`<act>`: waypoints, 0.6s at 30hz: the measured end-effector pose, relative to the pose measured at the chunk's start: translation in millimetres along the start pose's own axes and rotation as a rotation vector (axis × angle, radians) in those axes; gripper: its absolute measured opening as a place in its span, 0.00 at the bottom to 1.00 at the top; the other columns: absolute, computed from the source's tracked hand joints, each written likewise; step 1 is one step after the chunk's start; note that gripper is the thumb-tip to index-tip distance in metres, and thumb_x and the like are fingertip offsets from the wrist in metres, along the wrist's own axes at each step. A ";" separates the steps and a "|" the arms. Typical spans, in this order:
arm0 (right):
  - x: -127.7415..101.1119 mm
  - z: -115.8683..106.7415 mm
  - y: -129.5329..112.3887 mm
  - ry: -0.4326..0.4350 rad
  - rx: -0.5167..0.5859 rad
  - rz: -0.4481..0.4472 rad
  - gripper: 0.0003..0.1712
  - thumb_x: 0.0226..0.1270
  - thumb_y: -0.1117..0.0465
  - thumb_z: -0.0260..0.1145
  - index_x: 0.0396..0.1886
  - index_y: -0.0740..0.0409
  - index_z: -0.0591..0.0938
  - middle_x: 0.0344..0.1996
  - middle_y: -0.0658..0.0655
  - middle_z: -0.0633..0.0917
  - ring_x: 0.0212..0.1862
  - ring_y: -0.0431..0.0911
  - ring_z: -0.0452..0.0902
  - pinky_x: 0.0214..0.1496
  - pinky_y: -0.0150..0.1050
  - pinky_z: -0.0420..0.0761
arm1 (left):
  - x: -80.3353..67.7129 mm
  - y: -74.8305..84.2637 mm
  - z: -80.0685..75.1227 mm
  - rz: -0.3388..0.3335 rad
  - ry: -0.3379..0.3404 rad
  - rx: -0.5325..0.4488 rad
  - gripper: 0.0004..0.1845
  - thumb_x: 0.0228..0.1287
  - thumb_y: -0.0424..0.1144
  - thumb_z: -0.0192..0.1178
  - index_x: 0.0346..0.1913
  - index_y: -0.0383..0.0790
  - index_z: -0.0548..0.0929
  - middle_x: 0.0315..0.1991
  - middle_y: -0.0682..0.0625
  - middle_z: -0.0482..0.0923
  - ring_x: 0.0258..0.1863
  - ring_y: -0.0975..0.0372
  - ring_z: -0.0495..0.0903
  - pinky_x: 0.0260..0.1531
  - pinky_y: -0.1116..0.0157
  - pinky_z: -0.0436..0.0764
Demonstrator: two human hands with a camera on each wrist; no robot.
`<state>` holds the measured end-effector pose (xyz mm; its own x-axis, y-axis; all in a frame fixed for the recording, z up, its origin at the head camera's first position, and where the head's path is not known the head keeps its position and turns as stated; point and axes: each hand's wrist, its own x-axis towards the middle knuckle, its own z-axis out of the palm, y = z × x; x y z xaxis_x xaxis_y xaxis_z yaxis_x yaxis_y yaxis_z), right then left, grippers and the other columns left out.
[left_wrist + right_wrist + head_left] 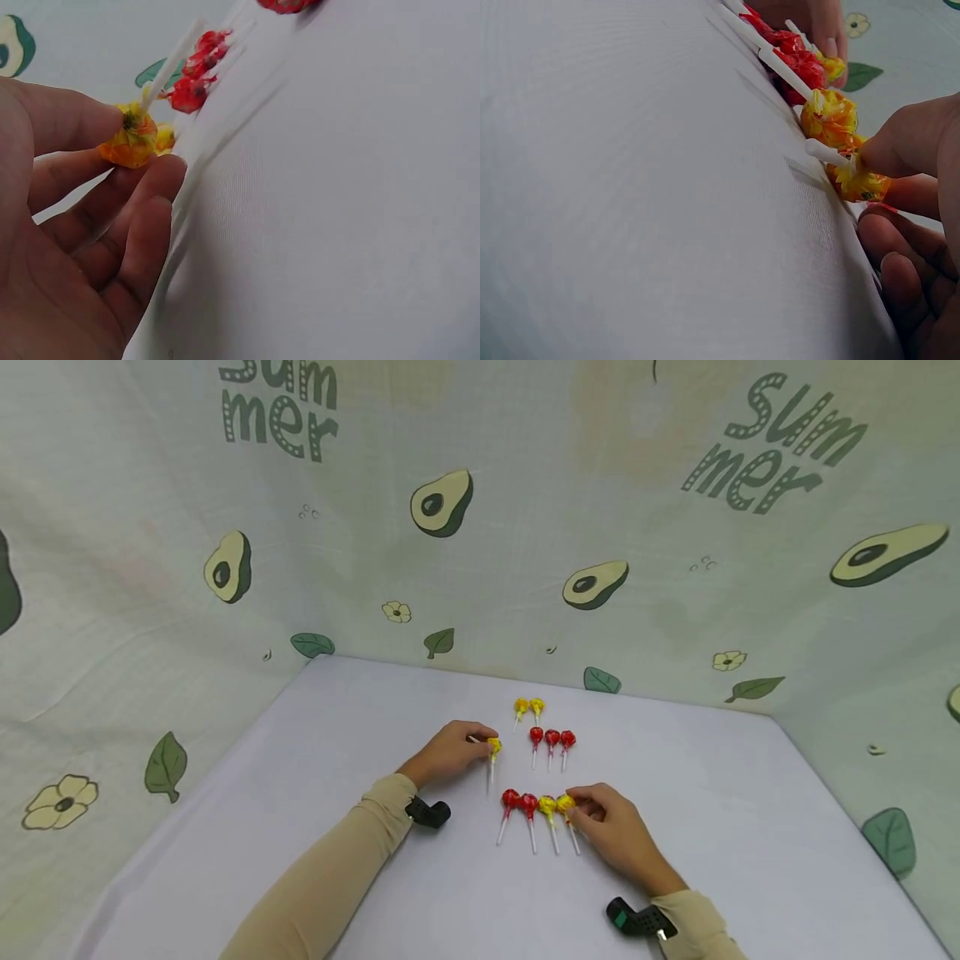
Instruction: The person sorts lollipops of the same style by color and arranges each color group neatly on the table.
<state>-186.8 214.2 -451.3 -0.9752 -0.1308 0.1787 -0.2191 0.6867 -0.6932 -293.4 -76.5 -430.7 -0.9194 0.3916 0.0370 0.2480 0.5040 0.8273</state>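
While the left hand point(448, 752) pinches a yellow lollipop point(493, 746) by its head on the white bench point(750, 827), the right hand point(618, 835) pinches another yellow lollipop point(566, 804), the rightmost of a row of four, stick pointing toward the person.

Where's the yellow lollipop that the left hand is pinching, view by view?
Head: yellow lollipop left of centre, at the left hand fingertips.
Left wrist: upper left, pinched between thumb and fingers.
Right wrist: top, right of centre, small, under the far hand.
Shared landmark: the red lollipops.
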 end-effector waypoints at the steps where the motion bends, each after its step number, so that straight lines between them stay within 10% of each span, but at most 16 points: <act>1: -0.5 -0.9 0.1 0.002 0.001 -0.002 0.14 0.65 0.61 0.71 0.51 0.54 0.86 0.37 0.47 0.81 0.37 0.41 0.75 0.39 0.33 0.76 | 2.5 0.3 -0.5 0.003 -0.004 -0.001 0.16 0.71 0.39 0.60 0.58 0.42 0.84 0.50 0.52 0.81 0.47 0.60 0.77 0.46 0.63 0.79; 18: -0.3 0.2 1.8 -0.002 0.018 0.013 0.14 0.65 0.62 0.71 0.50 0.53 0.86 0.37 0.46 0.81 0.37 0.40 0.75 0.39 0.33 0.76 | 29.2 -1.5 1.2 -0.060 -0.013 -0.048 0.17 0.73 0.41 0.60 0.61 0.43 0.83 0.56 0.51 0.80 0.52 0.59 0.77 0.52 0.62 0.78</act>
<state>-187.0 215.3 -452.7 -0.9780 -0.1237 0.1682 -0.2072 0.6752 -0.7079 -320.3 -64.9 -431.5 -0.9280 0.3720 -0.0201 0.1777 0.4896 0.8537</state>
